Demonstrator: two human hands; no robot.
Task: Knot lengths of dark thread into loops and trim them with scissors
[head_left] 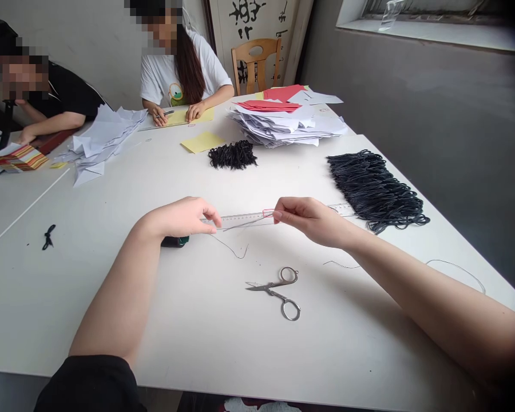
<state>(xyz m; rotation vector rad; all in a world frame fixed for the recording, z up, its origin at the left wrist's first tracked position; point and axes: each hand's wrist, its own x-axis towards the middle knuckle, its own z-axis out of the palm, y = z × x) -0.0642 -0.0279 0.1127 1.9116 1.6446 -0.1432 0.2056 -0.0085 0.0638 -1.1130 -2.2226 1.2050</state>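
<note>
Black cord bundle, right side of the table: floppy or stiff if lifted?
Likely floppy: the cord bundle lies in loose loops, slumped flat on the table. Thin strands suggest it is light, and the trailing loops may snag when lifted.

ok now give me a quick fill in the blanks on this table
The left hand and right hand pinch a thin strand above a metal ____.
The scissors lie with their blades pointing ____ in the view.
The big bundle of black cord lies to the ____ of the small bundle.
The sheets atop the white stack are ____.

ruler; left; right; red
</note>
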